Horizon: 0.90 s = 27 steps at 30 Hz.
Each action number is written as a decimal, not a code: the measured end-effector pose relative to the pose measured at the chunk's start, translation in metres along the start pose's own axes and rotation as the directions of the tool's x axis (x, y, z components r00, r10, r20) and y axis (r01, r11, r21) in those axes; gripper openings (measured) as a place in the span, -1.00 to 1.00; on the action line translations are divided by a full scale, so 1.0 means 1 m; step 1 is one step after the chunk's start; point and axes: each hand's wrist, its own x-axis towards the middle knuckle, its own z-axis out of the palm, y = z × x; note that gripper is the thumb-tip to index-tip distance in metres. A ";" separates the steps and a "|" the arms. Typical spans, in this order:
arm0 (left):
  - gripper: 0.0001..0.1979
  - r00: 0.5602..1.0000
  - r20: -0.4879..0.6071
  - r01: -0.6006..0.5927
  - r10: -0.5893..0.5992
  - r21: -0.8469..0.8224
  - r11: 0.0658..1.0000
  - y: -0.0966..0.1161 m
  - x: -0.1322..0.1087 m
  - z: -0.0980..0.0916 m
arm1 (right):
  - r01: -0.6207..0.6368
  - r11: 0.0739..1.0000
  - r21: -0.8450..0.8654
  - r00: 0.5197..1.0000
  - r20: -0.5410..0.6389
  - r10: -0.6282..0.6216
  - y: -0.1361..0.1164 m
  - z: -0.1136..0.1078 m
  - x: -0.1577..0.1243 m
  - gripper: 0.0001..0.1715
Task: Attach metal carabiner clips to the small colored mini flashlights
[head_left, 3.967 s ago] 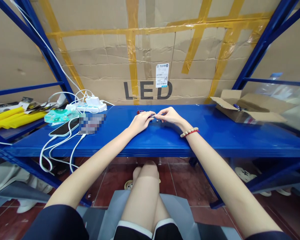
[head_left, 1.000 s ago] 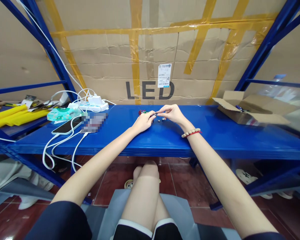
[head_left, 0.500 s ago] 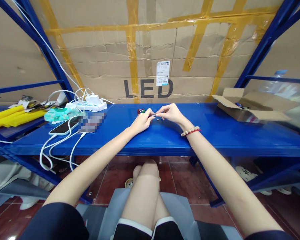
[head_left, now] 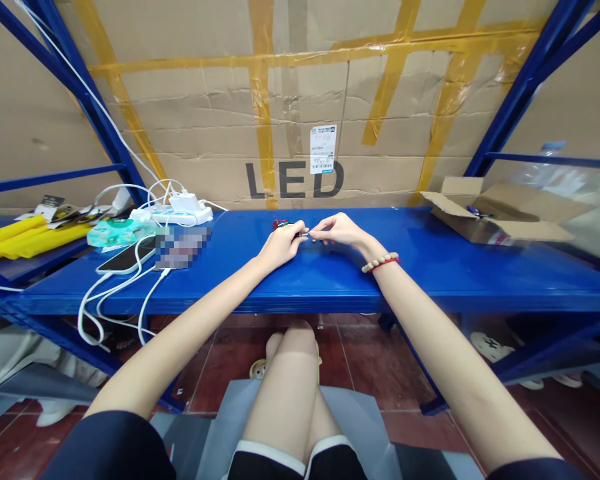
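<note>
Over the blue table (head_left: pixel 230 267), my hands meet at a small, thin dark piece (head_left: pixel 304 234) with light marks; its kind is too small to make out. My left hand (head_left: pixel 281 245) is closed around one end of it. The thumb and fingertips of my right hand (head_left: pixel 344 231) pinch together at its other end. A small red and green item (head_left: pixel 281 224) shows just beyond my left knuckles, and I cannot tell whether it is held or lies on the table. Tiny bits beneath my right fingers are mostly hidden.
At left lie a phone (head_left: pixel 129 256), white cables (head_left: pixel 87 303), a power strip (head_left: pixel 190 215), a green packet (head_left: pixel 120 232) and yellow rolls (head_left: pixel 33 237). An open cardboard box (head_left: pixel 473 225) sits at right. A large carton (head_left: pixel 205 133) stands behind the table.
Both hands stay almost in place, with a slight shift of the right fingers. Small bits seen under the right hand are now more covered. The camera view has moved slightly.
</note>
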 end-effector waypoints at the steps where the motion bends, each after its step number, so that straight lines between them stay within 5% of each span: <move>1: -0.94 1.000 -0.002 0.005 -0.005 0.004 1.000 0.000 0.000 0.000 | -0.007 1.000 0.011 1.000 -0.001 0.007 -0.001 0.000 -0.001 -0.50; 18: -0.85 0.996 0.005 0.090 -0.090 -0.004 0.996 0.002 0.001 0.000 | -0.025 0.995 0.091 1.000 0.011 0.025 0.003 -0.001 0.002 -0.48; 27: -0.97 1.000 0.010 0.007 -0.007 -0.029 1.000 0.001 0.000 -0.001 | 0.023 0.999 0.043 1.000 -0.011 -0.022 0.004 0.001 0.003 -0.48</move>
